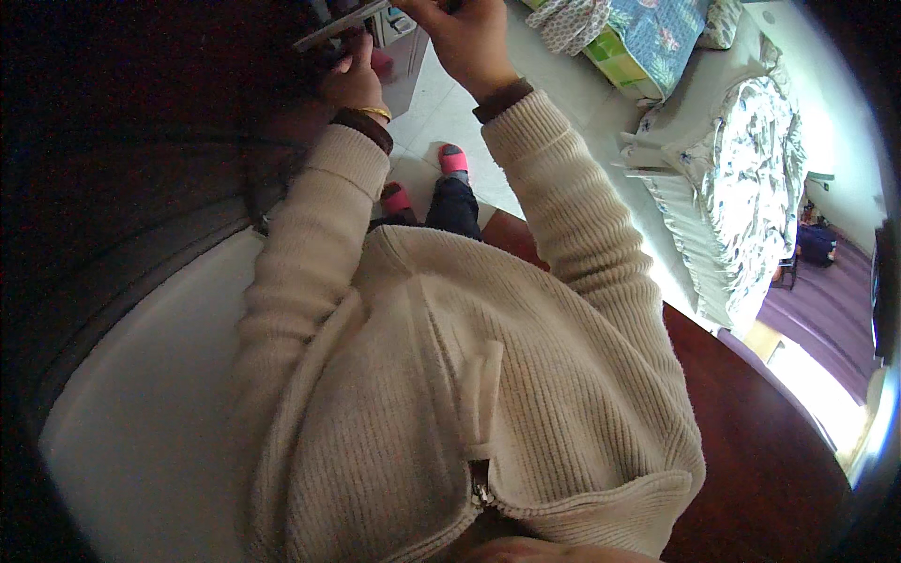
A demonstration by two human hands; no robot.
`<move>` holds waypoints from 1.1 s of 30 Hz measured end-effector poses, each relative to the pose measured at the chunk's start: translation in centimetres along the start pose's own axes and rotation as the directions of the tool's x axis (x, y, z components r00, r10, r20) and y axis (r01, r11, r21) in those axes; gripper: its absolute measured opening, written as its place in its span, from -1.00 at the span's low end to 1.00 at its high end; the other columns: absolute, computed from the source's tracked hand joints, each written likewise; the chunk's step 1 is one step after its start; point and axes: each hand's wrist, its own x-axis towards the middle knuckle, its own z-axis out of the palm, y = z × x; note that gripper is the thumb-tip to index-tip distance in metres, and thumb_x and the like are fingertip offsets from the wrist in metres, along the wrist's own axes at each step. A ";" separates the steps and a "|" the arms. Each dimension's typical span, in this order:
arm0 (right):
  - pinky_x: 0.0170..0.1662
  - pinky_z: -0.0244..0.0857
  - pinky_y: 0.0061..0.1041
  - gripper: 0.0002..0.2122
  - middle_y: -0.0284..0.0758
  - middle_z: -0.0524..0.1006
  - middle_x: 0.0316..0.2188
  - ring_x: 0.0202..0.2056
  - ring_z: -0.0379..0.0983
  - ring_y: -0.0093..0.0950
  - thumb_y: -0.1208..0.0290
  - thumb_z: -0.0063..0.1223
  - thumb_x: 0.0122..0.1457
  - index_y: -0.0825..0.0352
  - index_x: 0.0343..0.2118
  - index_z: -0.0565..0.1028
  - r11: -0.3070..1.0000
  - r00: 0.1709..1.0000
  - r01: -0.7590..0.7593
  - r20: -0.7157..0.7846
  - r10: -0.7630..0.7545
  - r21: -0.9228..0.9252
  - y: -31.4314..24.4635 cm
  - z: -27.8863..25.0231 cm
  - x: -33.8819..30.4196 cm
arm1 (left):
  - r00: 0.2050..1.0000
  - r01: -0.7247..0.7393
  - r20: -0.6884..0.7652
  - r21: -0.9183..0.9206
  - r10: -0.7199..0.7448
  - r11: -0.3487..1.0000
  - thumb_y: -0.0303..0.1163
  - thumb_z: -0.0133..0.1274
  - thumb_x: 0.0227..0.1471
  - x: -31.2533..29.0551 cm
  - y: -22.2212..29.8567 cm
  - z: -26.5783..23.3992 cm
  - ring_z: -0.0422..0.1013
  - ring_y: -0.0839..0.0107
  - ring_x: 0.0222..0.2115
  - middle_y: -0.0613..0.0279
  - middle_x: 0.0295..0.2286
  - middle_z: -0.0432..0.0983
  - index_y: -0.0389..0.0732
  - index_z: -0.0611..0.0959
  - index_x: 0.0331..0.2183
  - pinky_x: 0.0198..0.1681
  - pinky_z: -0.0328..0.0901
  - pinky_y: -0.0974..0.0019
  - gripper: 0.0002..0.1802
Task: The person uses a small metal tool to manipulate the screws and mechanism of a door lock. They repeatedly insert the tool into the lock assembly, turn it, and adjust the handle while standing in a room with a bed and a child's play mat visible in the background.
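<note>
At the top of the head view, my left hand (356, 83) reaches into the shade beside an open shelf unit (405, 70) with a pale side panel. Its fingers look bent inward, and whatever they grip is lost in the dark. Higher and to the right, my right hand (472, 49) is raised over the unit's edge. The fingers are curled together, with a dark bit of something showing at the picture's upper edge, too little to name. Small items (383, 28) stand on the shelf just left of that hand. A reddish thing (381, 64) sits beside my left hand.
Pink slippers (452, 159) are on my feet, on pale floor tiles (441, 103). To the right stands a bed (751, 188) with patterned white bedding, and beyond it a green box (633, 56) topped with blue cloth. A dark reddish-brown surface (751, 422) lies at lower right.
</note>
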 end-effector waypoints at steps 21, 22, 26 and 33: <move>-0.47 0.23 -0.67 -0.80 -0.41 0.47 -0.49 -0.49 0.36 -0.66 0.47 0.16 0.02 0.36 -0.31 0.41 0.957 0.978 0.197 0.116 -0.175 -0.213 3.7 -2.3 0.2 | 0.965 0.190 0.239 -0.354 -0.108 0.916 -0.27 0.05 -0.11 1.8 -1.9 -0.3 0.29 0.46 -0.23 0.33 -0.29 0.46 -0.10 0.59 -0.35 -0.09 0.16 0.26 -0.79; -0.44 0.23 -0.65 -0.82 -0.40 0.47 -0.49 -0.48 0.36 -0.65 0.45 0.12 0.05 0.37 -0.31 0.41 0.951 0.977 0.200 0.117 -0.176 -0.236 3.4 -2.5 0.1 | 0.916 0.400 0.174 -0.438 -0.361 0.805 -0.29 0.05 -0.11 -0.6 0.8 0.5 0.29 0.47 -0.23 0.32 -0.31 0.47 -0.12 0.58 -0.36 -0.05 0.14 0.30 -0.80; -0.49 0.12 -0.63 -0.81 -0.46 0.33 -0.59 -0.54 0.22 -0.68 0.50 0.11 0.06 0.36 -0.36 0.31 0.998 0.995 0.063 0.071 -0.064 0.009 0.9 -0.4 -0.2 | 0.942 0.320 0.222 -0.368 -0.252 0.873 -0.24 0.08 -0.07 1.6 -1.1 -1.3 0.30 0.50 -0.36 0.36 -0.41 0.46 -0.11 0.57 -0.42 -0.13 0.18 0.27 -0.83; -0.53 0.06 -0.59 -0.73 -0.47 0.22 -0.64 -0.56 0.13 -0.65 0.45 0.18 0.02 0.36 -0.36 0.27 0.992 0.972 0.117 -0.201 -0.122 -0.037 -0.2 0.9 -0.9 | 0.993 -0.002 0.110 -0.295 0.036 0.955 -0.25 0.06 0.00 -0.7 1.1 -1.9 0.36 0.47 -0.39 0.33 -0.45 0.47 -0.17 0.55 -0.44 -0.20 0.25 0.31 -0.81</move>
